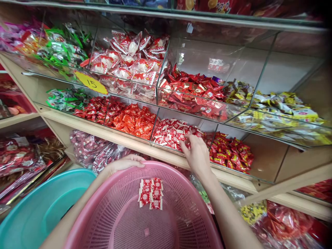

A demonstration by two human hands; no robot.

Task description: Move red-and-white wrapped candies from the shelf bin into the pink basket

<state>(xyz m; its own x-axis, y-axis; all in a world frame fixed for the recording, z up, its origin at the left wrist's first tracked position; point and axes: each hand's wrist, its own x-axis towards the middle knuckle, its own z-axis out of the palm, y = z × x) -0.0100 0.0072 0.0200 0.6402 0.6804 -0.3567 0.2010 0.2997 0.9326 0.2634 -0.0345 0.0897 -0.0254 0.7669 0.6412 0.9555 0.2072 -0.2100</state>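
Observation:
My left hand [127, 164] grips the far rim of a pink plastic basket [103, 193], its fingers wrapped over the edge. Inside the basket, against the sloping far wall, lie several red-and-white wrapped candies [150, 193] side by side. My right hand [195, 150] reaches over the front of a shelf compartment filled with loose red-and-white wrapped candies [171, 133]. Its thumb and forefinger are apart at the candies' near right side, and I see nothing between them. The other fingers partly hide the pile.
Clear dividers separate orange-red candies [138, 121] on the left and red-yellow candies [230, 154] on the right. A glass-fronted upper shelf holds more sweets and a yellow price tag [90, 82] marked 15. A turquoise basin [23, 214] stands lower left. Bagged sweets [89, 148] lie below the shelf.

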